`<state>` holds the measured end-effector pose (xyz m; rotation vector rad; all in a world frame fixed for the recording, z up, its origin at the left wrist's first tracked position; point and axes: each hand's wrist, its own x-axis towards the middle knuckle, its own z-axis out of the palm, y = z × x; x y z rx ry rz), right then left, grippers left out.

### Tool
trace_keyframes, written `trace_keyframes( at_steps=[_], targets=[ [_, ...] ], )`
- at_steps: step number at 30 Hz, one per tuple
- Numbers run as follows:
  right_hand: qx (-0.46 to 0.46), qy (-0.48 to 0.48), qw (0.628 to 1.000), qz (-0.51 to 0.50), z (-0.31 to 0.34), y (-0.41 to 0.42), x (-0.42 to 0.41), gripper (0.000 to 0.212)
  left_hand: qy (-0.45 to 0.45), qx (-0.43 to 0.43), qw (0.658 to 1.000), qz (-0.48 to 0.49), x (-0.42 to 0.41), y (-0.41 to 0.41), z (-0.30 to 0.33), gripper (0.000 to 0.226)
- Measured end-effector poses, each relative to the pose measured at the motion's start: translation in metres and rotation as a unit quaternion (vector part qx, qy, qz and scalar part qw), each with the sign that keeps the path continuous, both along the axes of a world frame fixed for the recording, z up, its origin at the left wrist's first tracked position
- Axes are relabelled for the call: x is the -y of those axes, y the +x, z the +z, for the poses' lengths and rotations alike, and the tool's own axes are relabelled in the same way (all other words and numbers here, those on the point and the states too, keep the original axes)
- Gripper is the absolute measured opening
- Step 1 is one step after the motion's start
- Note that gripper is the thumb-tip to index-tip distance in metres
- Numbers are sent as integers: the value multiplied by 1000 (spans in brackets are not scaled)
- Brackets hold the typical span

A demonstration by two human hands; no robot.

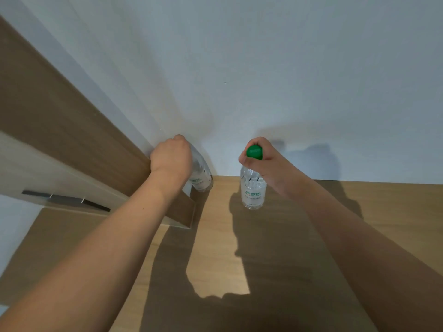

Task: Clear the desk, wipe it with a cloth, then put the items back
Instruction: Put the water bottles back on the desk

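Since both clear plastic bottles looked full, they'd be heavyish and slick: right hand (pixel 260 154) was clamped round the green-capped bottle (pixel 253 192) standing on the worktop (pixel 311 236). Left hand (pixel 171 158) was closed over the other bottle (pixel 201 178), tilted by the wall (pixel 239 68).

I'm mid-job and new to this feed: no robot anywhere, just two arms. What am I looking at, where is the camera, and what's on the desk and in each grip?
There is no machine here. A person works with bare hands, and the single picture comes from a wide-angle camera worn on their head, looking forward and down, so both forearms reach in from the bottom edge.

The surface is a wooden desk against a pale wall, with a wooden side panel on the left.

The left hand is closed over the top of a clear water bottle in the corner by the panel; its cap is hidden. The right hand pinches the green cap of a second bottle. Whether either bottle is resting on the desk or lifted is unclear.

Nothing else shows on the desk.
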<state>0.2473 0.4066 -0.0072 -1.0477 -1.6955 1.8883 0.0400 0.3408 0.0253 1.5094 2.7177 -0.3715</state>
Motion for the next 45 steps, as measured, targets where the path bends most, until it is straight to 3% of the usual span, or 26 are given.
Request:
trace_keyframes(
  at_steps=[9,15,20,24,31,36,40,45],
  targets=[
    [37,45,996,61,-5,-64,-2,23,224,117,962,-109,82,26,50,27],
    [43,61,994,78,-9,-103,1,14,224,187,947,-137,124,19,51,27],
    [33,49,996,61,-18,-115,8,13,221,204,944,-136,142,11,49,16],
    [77,79,992,63,-15,-111,7,13,209,210,943,-154,154,7,48,18],
    [-2,218,972,-86,25,-88,26,28,242,200,937,-150,163,13,39,22],
    [99,330,936,-72,48,-54,73,36,277,195,936,-94,161,23,24,33],
    [183,424,886,-28,58,-40,115,45,294,197,929,-112,158,24,20,38],
    [239,406,879,-72,67,-20,163,48,305,182,926,-124,163,23,16,39]
  ],
)
